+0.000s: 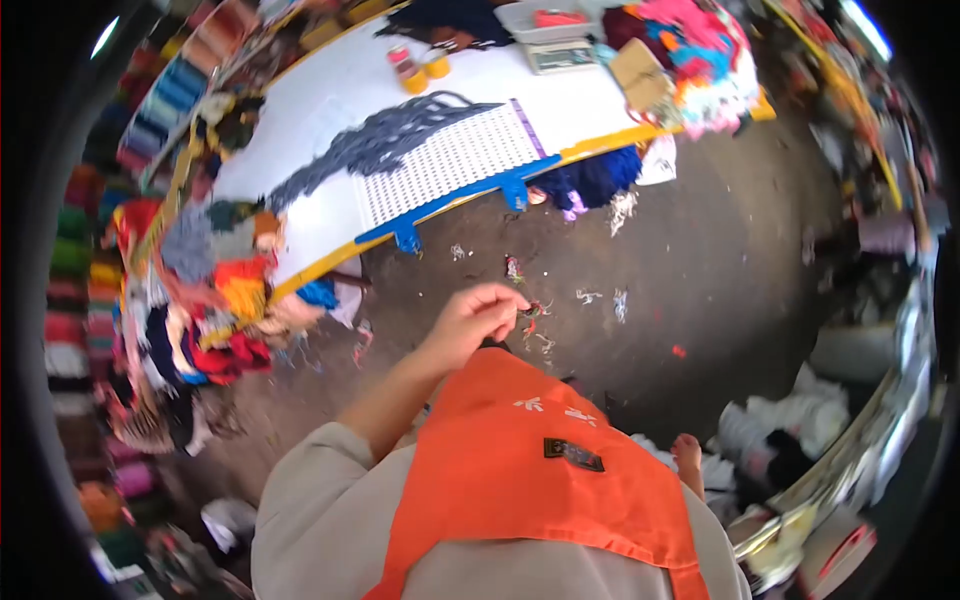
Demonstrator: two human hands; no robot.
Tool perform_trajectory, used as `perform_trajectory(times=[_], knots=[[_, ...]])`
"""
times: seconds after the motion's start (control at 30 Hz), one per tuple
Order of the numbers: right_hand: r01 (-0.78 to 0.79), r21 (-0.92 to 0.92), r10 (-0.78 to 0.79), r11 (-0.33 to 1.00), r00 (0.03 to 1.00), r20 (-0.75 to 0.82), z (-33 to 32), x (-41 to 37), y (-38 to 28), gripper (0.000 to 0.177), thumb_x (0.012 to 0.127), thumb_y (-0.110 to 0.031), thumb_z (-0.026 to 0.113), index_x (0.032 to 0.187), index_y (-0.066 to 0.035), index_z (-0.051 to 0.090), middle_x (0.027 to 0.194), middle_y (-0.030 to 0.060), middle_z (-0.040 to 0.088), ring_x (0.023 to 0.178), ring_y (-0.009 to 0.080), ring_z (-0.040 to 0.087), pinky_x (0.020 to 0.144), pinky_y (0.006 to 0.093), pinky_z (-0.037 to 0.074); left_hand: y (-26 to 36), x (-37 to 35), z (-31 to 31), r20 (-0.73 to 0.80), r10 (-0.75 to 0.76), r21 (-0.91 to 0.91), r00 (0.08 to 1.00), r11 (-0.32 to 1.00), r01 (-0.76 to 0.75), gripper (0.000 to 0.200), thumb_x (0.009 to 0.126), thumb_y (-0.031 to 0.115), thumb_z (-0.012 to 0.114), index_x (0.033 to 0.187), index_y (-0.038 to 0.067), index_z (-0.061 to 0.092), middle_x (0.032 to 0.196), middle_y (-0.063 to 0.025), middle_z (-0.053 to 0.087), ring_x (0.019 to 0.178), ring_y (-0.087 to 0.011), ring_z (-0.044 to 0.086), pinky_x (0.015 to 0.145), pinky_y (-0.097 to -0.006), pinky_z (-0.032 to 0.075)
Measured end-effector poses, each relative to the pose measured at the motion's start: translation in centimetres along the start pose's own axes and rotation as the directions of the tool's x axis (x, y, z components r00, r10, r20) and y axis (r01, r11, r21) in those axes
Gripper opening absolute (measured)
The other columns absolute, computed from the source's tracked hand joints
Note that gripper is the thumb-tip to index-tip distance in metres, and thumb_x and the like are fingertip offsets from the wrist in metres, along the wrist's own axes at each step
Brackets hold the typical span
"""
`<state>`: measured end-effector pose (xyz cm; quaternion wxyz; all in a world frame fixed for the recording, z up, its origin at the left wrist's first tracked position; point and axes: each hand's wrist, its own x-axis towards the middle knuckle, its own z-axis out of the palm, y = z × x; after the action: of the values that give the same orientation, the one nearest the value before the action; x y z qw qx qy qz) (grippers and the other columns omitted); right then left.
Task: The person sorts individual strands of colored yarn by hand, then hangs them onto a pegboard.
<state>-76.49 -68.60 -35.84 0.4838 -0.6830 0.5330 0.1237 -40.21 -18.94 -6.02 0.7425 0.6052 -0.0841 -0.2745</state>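
My left hand (482, 318) is in front of the orange apron (500, 430), over the floor. Its fingers are curled, with thumb and forefinger close together; anything between them is too small to make out. On the right, by my side, only part of my right hand (687, 452) shows, and its fingers are not clear. Ahead on the white table (310, 125) lies a long bundle of dark grey-blue yarn (370, 145). The yarn partly covers a white sheet with rows of small marks (450, 160). A blue strip (460, 200) with clamps runs along the table's front edge.
Two small bottles (408, 72) and a scale (560, 55) stand toward the table's back. Coloured yarn heaps (690, 50) lie at right, with more fabric and yarn (230, 290) at left. Thread scraps (620, 305) litter the floor (740, 250). White sacks (780, 430) lie right.
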Motion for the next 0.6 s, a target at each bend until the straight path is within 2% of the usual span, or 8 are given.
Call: perform_trajectory(times=[0.07, 0.13, 0.17, 0.23, 0.27, 0.3, 0.33, 0.6], knots=[[0.05, 0.008, -0.051, 0.999, 0.996, 0.069, 2.4, 1.1, -8.8, 0.019, 0.087, -0.015, 0.062, 0.103, -0.006, 0.067, 0.076, 0.0013, 0.063, 0.062, 0.0086, 0.057, 0.049, 0.0244, 0.04, 9.6, -3.5, 0.2, 0.144, 0.236, -0.347, 0.961, 0.921, -0.174, 0.018, 0.096, 0.016, 0.06, 0.101, -0.001, 0.063, 0.066, -0.0002, 0.053, 0.053, -0.0062, 0.046, 0.049, -0.0211, 0.035], [0.106, -0.074, -0.094, 0.992, 0.985, 0.144, 6.3, 1.6, -15.6, 0.018, 0.088, -0.016, 0.061, 0.103, -0.007, 0.067, 0.075, 0.0009, 0.062, 0.061, 0.0082, 0.055, 0.048, 0.0242, 0.039, 18.0, -6.6, -0.4, 0.167, 0.259, -0.395, 0.952, 0.902, -0.176, 0.019, 0.093, 0.017, 0.065, 0.1, 0.0, 0.063, 0.067, -0.0035, 0.058, 0.053, -0.0077, 0.051, 0.048, -0.0227, 0.039], [0.13, -0.15, -0.102, 0.98, 0.977, 0.185, 8.9, 1.0, -19.3, 0.018, 0.088, -0.017, 0.06, 0.102, -0.008, 0.067, 0.075, 0.0009, 0.062, 0.062, 0.0079, 0.055, 0.048, 0.0244, 0.039, 21.1, -6.0, -1.6, 0.451, 0.442, -0.429, 0.775, 0.869, -0.247, 0.027, 0.092, 0.021, 0.067, 0.107, 0.0, 0.063, 0.07, -0.0066, 0.062, 0.053, -0.0128, 0.055, 0.046, -0.0247, 0.041], [0.19, -0.296, -0.133, 0.936, 0.97, 0.201, 14.3, 0.4, -24.7, 0.023, 0.089, -0.021, 0.06, 0.106, -0.007, 0.067, 0.079, 0.0018, 0.065, 0.07, 0.0119, 0.059, 0.058, 0.0293, 0.046, 25.1, -4.8, -4.5, 0.795, 0.594, -0.525, 0.125, 0.777, -0.348, 0.045, 0.09, 0.03, 0.072, 0.121, -0.001, 0.063, 0.076, -0.0127, 0.07, 0.052, -0.0231, 0.064, 0.043, -0.0288, 0.046], [0.241, -0.318, -0.161, 0.917, 0.952, 0.26, 17.0, 1.0, -26.2, 0.026, 0.089, -0.022, 0.06, 0.109, -0.007, 0.067, 0.081, 0.0023, 0.066, 0.071, 0.0131, 0.059, 0.061, 0.0301, 0.047, 25.8, -5.3, -5.6, 0.777, 0.616, -0.537, 0.129, 0.756, -0.375, 0.045, 0.09, 0.03, 0.072, 0.121, -0.001, 0.063, 0.076, -0.0127, 0.07, 0.052, -0.0231, 0.064, 0.043, -0.0288, 0.046], [0.29, -0.334, -0.182, 0.897, 0.93, 0.319, 20.0, 2.2, -27.4, 0.029, 0.089, -0.022, 0.06, 0.112, -0.006, 0.067, 0.083, 0.0028, 0.067, 0.072, 0.0143, 0.06, 0.064, 0.0309, 0.047, 26.1, -6.2, -6.4, 0.521, 0.746, -0.734, 0.415, 0.64, -0.229, 0.034, 0.093, 0.019, 0.065, 0.116, -0.006, 0.063, 0.074, -0.0147, 0.069, 0.048, -0.0217, 0.06, 0.04, -0.0284, 0.042], [0.337, -0.291, -0.208, 0.895, 0.894, 0.396, 23.0, 3.7, -27.9, 0.031, 0.089, -0.023, 0.061, 0.114, -0.006, 0.066, 0.085, 0.0032, 0.068, 0.074, 0.0143, 0.061, 0.066, 0.0304, 0.048, 26.4, -6.7, -7.7, 0.222, 0.698, -0.896, 0.681, 0.421, -0.14, 0.023, 0.097, 0.007, 0.059, 0.111, -0.01, 0.064, 0.073, -0.0168, 0.067, 0.044, -0.0203, 0.056, 0.037, -0.028, 0.038], [0.516, -0.418, -0.178, 0.748, 0.762, 0.622, 38.6, -4.0, -40.8, 0.034, 0.087, -0.023, 0.063, 0.117, -0.006, 0.066, 0.093, 0.0062, 0.071, 0.087, 0.0158, 0.067, 0.078, 0.0312, 0.051, 30.7, -6.6, -22.8, 0.217, 0.664, -0.87, 0.716, 0.464, -0.166, 0.022, 0.097, 0.006, 0.057, 0.111, -0.01, 0.064, 0.074, -0.0157, 0.067, 0.048, -0.0175, 0.057, 0.039, -0.0262, 0.039]])
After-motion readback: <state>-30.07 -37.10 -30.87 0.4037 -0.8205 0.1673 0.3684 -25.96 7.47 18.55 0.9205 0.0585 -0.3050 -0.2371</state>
